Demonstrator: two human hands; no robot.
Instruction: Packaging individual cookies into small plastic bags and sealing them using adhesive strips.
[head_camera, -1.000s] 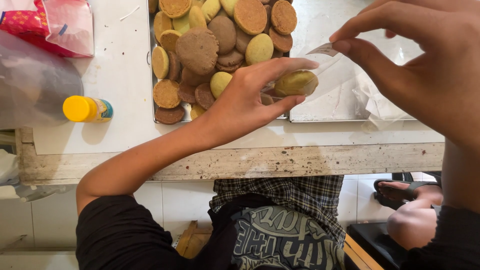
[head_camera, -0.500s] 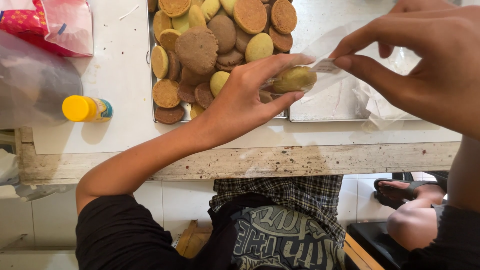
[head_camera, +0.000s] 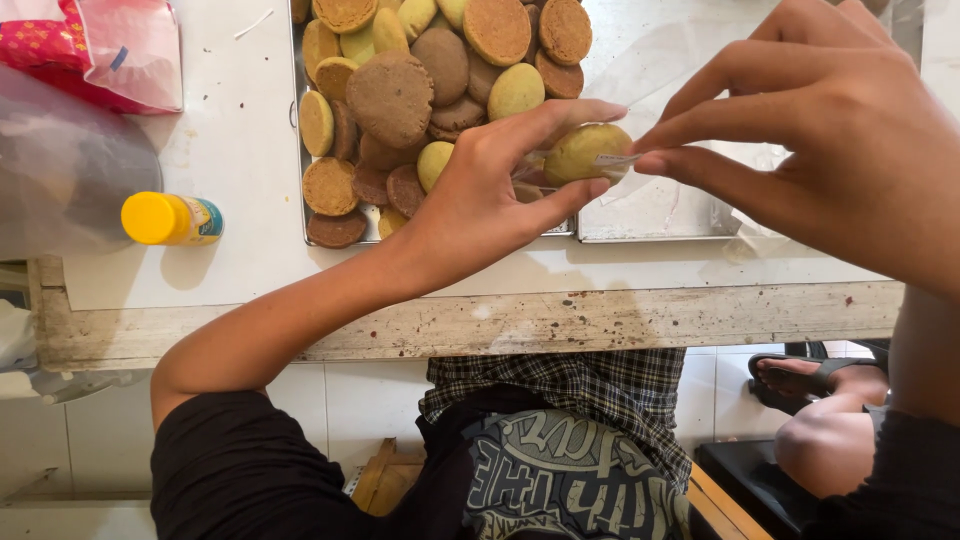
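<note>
1. The left hand (head_camera: 480, 195) pinched a round pale-yellow cookie (head_camera: 585, 152) above the metal tray (head_camera: 640, 215).
2. The right hand (head_camera: 830, 140) pinched open a clear plastic bag (head_camera: 655, 70) at the cookie's edge.
3. Bagging seemed underway; the cookie needed sliding inside.

White worktop (head_camera: 250, 130), seemingly tiled floor (head_camera: 330, 400).

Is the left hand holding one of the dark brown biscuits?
No, the left hand pinches a pale yellow biscuit beside the right hand.
</note>
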